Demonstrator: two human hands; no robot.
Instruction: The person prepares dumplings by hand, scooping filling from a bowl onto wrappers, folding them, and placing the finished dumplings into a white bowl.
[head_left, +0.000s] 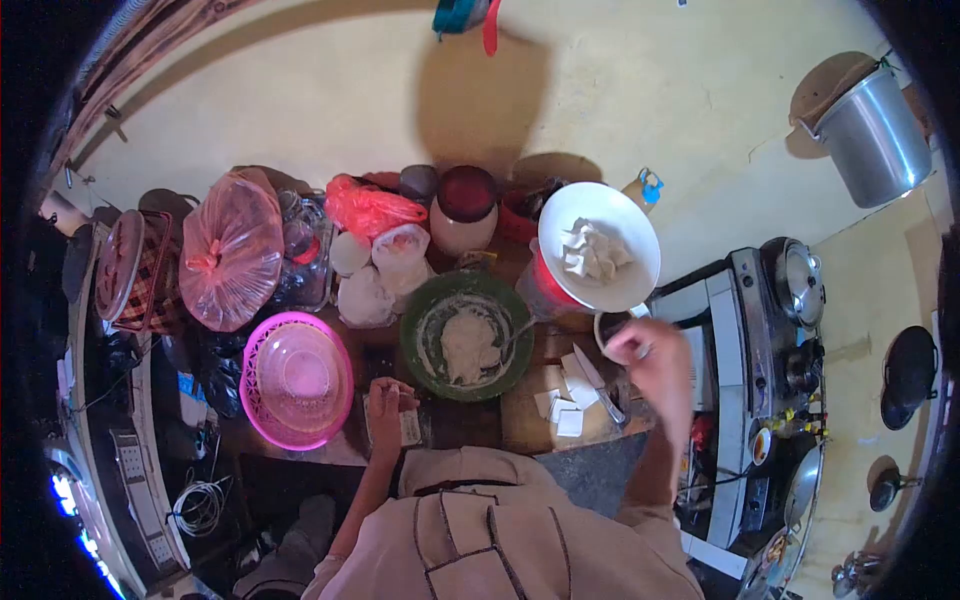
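Note:
My left hand is at the table's front edge, fingers curled around something small and pale that I cannot make out. Beside it lie pale square wrappers. My right hand is raised at the right, fingers pinched together close to a small cup with dark contents; what they hold is hidden. Between the hands sits a green basin with a whitish, dough-like mixture and a spoon. A white bowl of folded white pieces stands behind the cup.
Loose white squares and a knife lie on the right of the table. At the left is a pink basket. Jars, bags and a lidded container line the wall. A stove is at the right.

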